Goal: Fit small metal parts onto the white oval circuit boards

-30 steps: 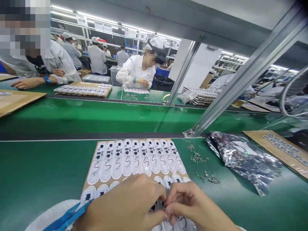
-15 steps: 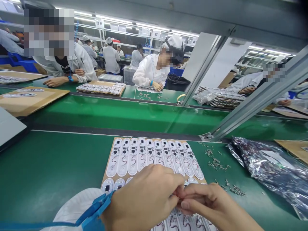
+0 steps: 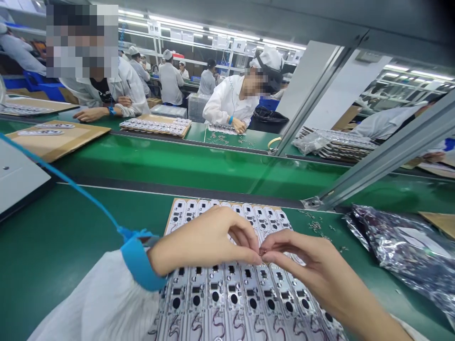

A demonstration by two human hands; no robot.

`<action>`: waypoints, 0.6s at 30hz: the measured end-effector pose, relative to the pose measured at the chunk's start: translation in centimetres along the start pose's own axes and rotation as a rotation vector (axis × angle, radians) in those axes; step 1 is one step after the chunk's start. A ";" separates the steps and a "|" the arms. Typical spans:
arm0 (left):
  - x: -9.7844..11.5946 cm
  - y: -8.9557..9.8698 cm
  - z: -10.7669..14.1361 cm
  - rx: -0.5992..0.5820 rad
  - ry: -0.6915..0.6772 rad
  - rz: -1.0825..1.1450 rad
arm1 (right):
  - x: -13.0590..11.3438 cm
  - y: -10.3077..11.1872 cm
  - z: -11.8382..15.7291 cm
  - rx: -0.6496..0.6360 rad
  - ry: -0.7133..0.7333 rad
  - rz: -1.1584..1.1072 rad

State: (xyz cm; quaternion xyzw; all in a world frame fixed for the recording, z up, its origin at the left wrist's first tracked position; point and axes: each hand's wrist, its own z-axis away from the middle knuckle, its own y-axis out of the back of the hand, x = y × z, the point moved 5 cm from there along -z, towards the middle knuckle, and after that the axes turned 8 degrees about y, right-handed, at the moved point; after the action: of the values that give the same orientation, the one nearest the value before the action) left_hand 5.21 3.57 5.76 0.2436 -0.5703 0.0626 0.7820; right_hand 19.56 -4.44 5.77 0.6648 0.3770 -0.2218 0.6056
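At the left edge of the frame, a white box (image 3: 17, 177) lies on the green worktop (image 3: 95, 222). Above it, in the upper left, a person in a white coat (image 3: 130, 90) leans on the far side, behind a cardboard sheet (image 3: 74, 139) that bears two white pieces. A blue cord (image 3: 76, 184) runs down from the left edge to a blue wrist strap (image 3: 138, 263), worn above a white sleeve (image 3: 103, 293).

The left hand (image 3: 216, 237), near the centre, has thumb and forefinger drawn close together over the rows of white oval boards (image 3: 215, 296), which fill the lower centre; black round parts and dark red wires show on them. The right hand (image 3: 313, 253) meets it from the right, its fingertips almost touching the left's. Something tiny and reddish (image 3: 262, 252) shows between the two; I cannot tell which grip has hold of it.

Just right of the boards lie scattered small metal parts (image 3: 314, 225). Further right is a crumpled silver bag (image 3: 398, 251), below a slanting metal post (image 3: 391, 151).
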 end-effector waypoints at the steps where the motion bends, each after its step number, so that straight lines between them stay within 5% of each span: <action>1: -0.1 0.4 -0.1 -0.032 -0.005 0.033 | -0.2 0.1 -0.3 0.010 0.033 0.008; 8: -1.4 1.1 -0.6 -0.175 0.002 0.197 | 0.2 -0.3 -1.5 0.015 0.195 0.028; 18: -2.4 1.8 -1.2 -0.112 0.064 0.126 | -0.7 -0.7 -2.2 -0.035 0.486 0.285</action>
State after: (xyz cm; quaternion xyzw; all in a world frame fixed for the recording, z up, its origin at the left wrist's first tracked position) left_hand 4.73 6.11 3.85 0.1609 -0.5619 0.0874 0.8067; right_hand 18.21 -2.52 6.21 0.7341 0.4176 0.0382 0.5341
